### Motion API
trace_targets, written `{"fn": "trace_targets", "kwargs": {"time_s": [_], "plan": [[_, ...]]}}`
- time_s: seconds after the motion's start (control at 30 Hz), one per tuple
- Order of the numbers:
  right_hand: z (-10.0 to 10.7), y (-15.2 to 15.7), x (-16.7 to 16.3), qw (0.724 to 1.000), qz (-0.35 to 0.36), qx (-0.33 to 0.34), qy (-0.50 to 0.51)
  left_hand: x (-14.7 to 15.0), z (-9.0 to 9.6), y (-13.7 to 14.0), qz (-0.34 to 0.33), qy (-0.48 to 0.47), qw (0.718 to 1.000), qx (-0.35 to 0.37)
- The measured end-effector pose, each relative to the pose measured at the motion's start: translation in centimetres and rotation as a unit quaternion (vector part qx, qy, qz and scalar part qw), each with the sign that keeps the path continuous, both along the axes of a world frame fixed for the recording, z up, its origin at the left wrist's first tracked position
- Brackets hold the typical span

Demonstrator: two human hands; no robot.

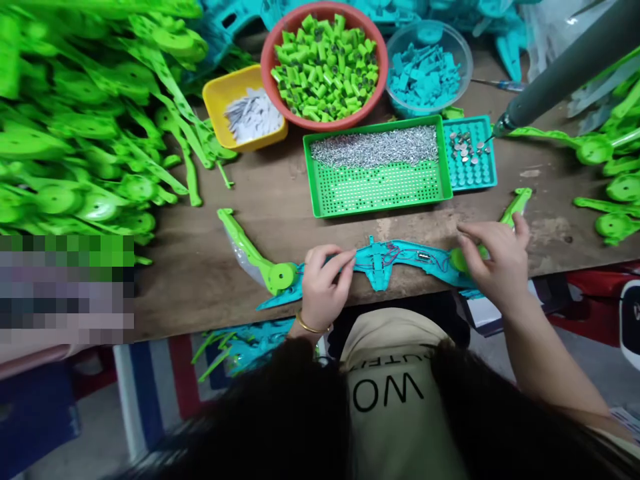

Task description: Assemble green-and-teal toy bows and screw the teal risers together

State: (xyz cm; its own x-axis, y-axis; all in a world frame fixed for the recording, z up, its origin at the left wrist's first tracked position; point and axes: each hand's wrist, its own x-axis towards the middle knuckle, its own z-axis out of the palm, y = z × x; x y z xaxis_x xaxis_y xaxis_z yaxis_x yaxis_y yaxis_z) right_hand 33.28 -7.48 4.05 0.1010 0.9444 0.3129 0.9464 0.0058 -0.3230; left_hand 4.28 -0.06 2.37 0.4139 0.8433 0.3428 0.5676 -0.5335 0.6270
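Observation:
A blue plastic shell (379, 267), shaped like a toy bow half, lies along the table's near edge. Thin red wires (393, 253) and a small metallic part (423, 256) sit inside it. A green limb (250, 257) joins its left end; another green limb (515, 205) rises at the right. My left hand (325, 283) is over the shell's left half, its fingertips pinched together by the wires; what they grip is hidden. My right hand (495, 260) hovers at the right end, thumb and index finger closed together, partly covering the green round joint. Anything between those fingertips is too small to name.
Behind the shell stand a green basket (383, 190) of screws, a blue tray (471, 177) with small metal discs, a red bowl (325, 123), a yellow box (213, 107) and a clear tub (465, 50). Green parts (75, 120) pile up left. A grey powered screwdriver (565, 67) slants in upper right.

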Motion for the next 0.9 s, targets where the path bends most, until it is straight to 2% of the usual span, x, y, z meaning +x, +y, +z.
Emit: {"fn": "trace_targets", "kwargs": {"time_s": [0.2, 0.3, 0.37, 0.47, 0.53, 0.6, 0.67, 0.73, 0.8, 0.9], "plan": [[0.1, 1.5, -1.5, 0.996, 0.082, -0.006, -0.038, -0.2, -0.5, -0.9, -0.014, 0.021, 0.999, 0.023], [1.6, 3.3, -2.7, 0.987, 0.147, -0.010, -0.061, -0.2, -0.5, -0.8, -0.019, 0.018, 0.999, 0.041], [3.1, 5.7, -3.6, 0.978, 0.196, 0.006, -0.071, -0.3, -0.4, -0.5, -0.020, 0.012, 0.998, 0.052], [5.0, 12.3, -4.3, 0.976, 0.207, 0.054, -0.051, -0.6, 0.1, 0.1, -0.021, 0.006, 0.998, 0.066], [5.5, 18.7, -4.5, 0.985, 0.164, 0.060, -0.002, -1.0, 0.5, 0.4, -0.016, 0.003, 0.997, 0.072], [5.2, 25.9, -4.6, 0.992, 0.078, 0.073, 0.071, -1.7, 0.8, 0.4, -0.001, 0.001, 0.997, 0.075], [4.8, 32.7, -5.2, 0.990, 0.012, 0.055, 0.128, -2.6, 1.0, 0.2, 0.020, 0.005, 0.997, 0.073], [4.5, 38.3, -6.2, 0.988, -0.023, 0.005, 0.153, -3.8, 1.0, -0.1, 0.044, 0.012, 0.997, 0.066], [4.7, 42.3, -7.1, 0.988, -0.041, -0.010, 0.148, -5.0, 1.1, -0.3, 0.068, 0.021, 0.996, 0.056], [5.3, 46.1, -6.9, 0.992, -0.085, 0.026, 0.085, -6.6, 1.5, -0.4, 0.108, 0.034, 0.992, 0.059]]}}
